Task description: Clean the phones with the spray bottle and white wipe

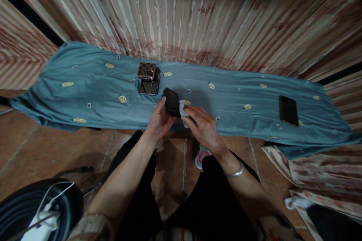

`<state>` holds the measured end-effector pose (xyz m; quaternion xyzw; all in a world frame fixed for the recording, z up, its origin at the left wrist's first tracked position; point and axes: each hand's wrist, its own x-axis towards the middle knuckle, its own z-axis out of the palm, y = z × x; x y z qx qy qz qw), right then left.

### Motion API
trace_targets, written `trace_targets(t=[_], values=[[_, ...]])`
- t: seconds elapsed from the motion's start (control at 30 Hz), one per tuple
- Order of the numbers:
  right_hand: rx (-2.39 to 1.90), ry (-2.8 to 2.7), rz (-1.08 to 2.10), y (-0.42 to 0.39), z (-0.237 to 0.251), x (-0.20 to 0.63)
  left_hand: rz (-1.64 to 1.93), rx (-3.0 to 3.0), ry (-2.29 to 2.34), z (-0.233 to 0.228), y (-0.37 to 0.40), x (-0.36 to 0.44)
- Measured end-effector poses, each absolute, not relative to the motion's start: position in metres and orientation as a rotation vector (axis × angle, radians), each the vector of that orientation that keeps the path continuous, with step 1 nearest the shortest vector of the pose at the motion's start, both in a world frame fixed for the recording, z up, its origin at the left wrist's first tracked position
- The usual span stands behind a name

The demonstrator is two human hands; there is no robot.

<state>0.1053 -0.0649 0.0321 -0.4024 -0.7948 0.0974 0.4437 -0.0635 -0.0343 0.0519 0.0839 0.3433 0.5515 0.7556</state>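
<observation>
Left hand: the left hand (158, 120) is clamped on a small black case (172, 102), fingers curled around its left side, thumb towards the near edge.
Right hand: the right hand (204, 126) presses a white cloth (183, 110) against the right side of the case, fingers closed together on the cloth; a metal bangle (234, 173) sits on the wrist.
Case position: held just above the near edge of the blue sheet (85, 94), about the middle of its length.
Arms: both forearms come up from the near bottom and meet at the case, elbows spread wide over dark trousers (215, 203).
Open room: bare sheet lies to the left and right of the hands. Far and a little left sits a checked box (146, 70) on a dark slab (149, 86), near the case but apart from it. A black phone (289, 110) lies well apart on the right.
Edges: the sheet's near edge runs just under the hands; a striped curtain (198, 15) closes the far side; tiled floor (42, 147) lies near.
Hard to tell: most of the cloth is hidden by the fingers; a blue speck at the case's far left corner is too small to make out; the black round thing (31, 207) at near left is cut off.
</observation>
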Motion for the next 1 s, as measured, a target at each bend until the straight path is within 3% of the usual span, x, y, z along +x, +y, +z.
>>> trace_targets(t=[1.0], values=[[-1.211, -1.756, 0.338, -0.042, 0.03, 0.127, 0.931, 0.343, 0.703, 0.048, -0.061, -0.036]])
